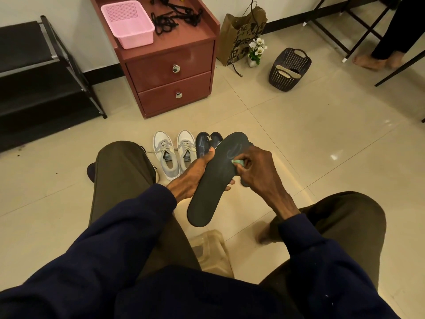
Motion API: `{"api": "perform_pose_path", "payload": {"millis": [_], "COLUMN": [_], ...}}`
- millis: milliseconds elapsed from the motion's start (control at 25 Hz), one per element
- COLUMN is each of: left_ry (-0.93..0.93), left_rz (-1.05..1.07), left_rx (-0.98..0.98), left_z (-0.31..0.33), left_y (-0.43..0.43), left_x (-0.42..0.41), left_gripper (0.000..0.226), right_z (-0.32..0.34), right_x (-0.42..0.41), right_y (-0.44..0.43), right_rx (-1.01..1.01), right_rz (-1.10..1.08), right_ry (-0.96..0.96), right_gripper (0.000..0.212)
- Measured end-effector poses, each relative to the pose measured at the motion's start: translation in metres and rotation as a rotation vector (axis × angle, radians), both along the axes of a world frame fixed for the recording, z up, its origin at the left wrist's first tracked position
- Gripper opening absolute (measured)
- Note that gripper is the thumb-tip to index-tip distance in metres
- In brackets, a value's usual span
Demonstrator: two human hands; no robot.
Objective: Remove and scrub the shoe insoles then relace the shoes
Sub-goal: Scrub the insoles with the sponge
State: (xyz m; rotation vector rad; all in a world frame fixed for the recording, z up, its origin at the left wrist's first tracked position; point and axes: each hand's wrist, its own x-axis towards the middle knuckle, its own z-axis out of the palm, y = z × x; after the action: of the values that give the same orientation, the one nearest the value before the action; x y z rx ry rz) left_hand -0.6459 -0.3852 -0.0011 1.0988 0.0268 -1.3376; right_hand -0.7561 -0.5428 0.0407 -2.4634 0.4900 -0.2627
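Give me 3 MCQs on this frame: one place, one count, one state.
1. Where is the pink basket? A on the cabinet top; B on the floor; C on the shoe rack.
2. How many drawers has the cabinet? A one; B two; C three.
3. The dark insole is: A lying on the floor; B inside a sneaker; C held in the left grip.
Key: 1 A, it sits on the top beside black laces. 2 B, two fronts, one knob each. 3 C, thumb over its edge while the right grip rubs it with a green scrubber.
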Motion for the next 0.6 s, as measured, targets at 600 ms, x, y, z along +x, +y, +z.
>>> {"api": "perform_pose_path", "payload": {"millis": [600], "left_ry": [0.015], "left_rz": [0.025], "left_rx": [0.009], "left_z": [0.003], "left_y": [-0.001], "left_x": [-0.002], "left_gripper": [0.057], "right_z": [0.007], "right_x": [0.001], "right_y": [0.016], "right_rx": [0.184], "right_rz": [0.182], "right_ry": [0.114], "right_gripper": [0.009]}}
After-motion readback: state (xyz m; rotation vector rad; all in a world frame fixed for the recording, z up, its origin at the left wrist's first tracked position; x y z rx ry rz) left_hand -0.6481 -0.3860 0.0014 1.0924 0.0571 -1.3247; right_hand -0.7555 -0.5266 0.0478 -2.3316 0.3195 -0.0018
